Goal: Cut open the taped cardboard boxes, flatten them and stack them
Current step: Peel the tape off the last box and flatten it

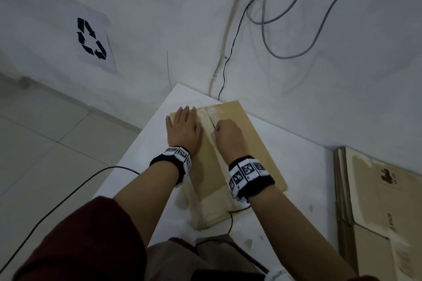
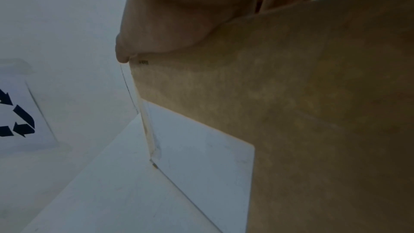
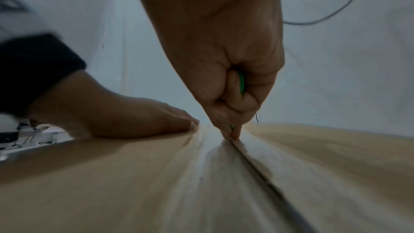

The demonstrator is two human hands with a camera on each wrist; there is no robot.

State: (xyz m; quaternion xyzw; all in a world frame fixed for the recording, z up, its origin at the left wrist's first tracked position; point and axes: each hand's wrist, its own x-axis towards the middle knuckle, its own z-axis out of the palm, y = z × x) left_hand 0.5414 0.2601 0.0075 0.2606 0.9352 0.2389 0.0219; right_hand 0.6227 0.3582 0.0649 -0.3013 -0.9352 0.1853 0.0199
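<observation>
A brown cardboard box [image 1: 255, 150] sits on the white table [image 1: 301, 180], its top seam covered by clear tape [image 1: 213, 113]. My left hand [image 1: 182, 128] lies flat on the left top flap [image 2: 313, 95], fingers straight, pressing it down. My right hand [image 1: 228, 134] is fisted round a small green cutter [image 3: 240, 82], its tip down on the taped seam [image 3: 230, 139] near the far end. Behind that hand a dark slit [image 3: 264, 180] runs along the seam toward me. The blade itself is hidden by my fingers [image 3: 226, 130].
Flattened cardboard boxes [image 1: 376, 212] lie stacked at the right of the table. A recycling sign [image 1: 92, 39] hangs on the left wall. Cables [image 1: 262, 18] dangle down the wall behind the box, and a black cable [image 1: 68, 194] crosses the floor at left.
</observation>
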